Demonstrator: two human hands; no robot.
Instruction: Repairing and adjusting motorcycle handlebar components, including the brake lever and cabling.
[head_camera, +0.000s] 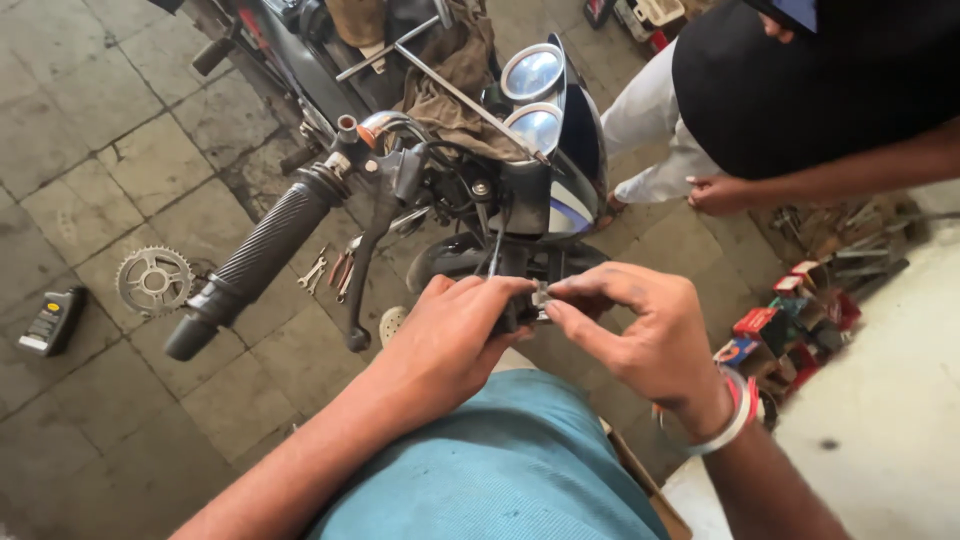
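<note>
- The step in hand seems to be fine work on a small metal part (541, 296) at the front of the motorcycle (520, 190), just below the headlight cowl.
- The left hand (450, 335) closes around the dark fitting beside the part; its grip is narrow.
- The right hand (640, 335) pinches the part between thumb and fingertips.
- The next move, I judge, calls for a steady, small pull or turn, since the part sits exactly between both grips.
</note>
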